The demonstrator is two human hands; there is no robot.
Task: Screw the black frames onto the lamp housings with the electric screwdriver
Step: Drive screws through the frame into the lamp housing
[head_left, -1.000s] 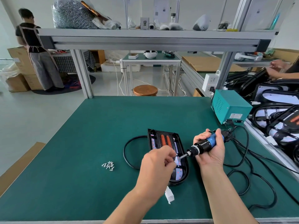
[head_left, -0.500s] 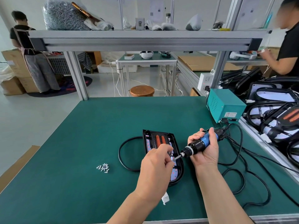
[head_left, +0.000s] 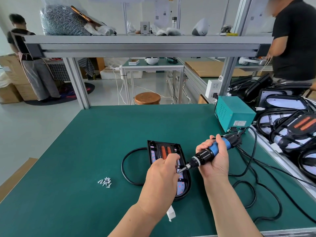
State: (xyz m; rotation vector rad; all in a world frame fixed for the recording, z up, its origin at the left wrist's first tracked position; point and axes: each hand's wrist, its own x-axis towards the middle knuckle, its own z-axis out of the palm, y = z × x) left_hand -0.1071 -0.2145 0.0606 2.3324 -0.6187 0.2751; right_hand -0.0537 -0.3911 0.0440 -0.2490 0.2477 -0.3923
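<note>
Left hand [head_left: 161, 180]: fingers curled at the bit tip, over the black oblong lamp housing [head_left: 185, 189], which lies flat on the green bench mat [head_left: 85, 151]. What the fingers pinch is hidden. Right hand [head_left: 216, 164] grips the blue-and-black electric screwdriver [head_left: 204, 155], bit angled down-left. Small silver screws [head_left: 105, 182] lie left of the housing. The label on the teal power box [head_left: 234, 113] is unreadable.
</note>
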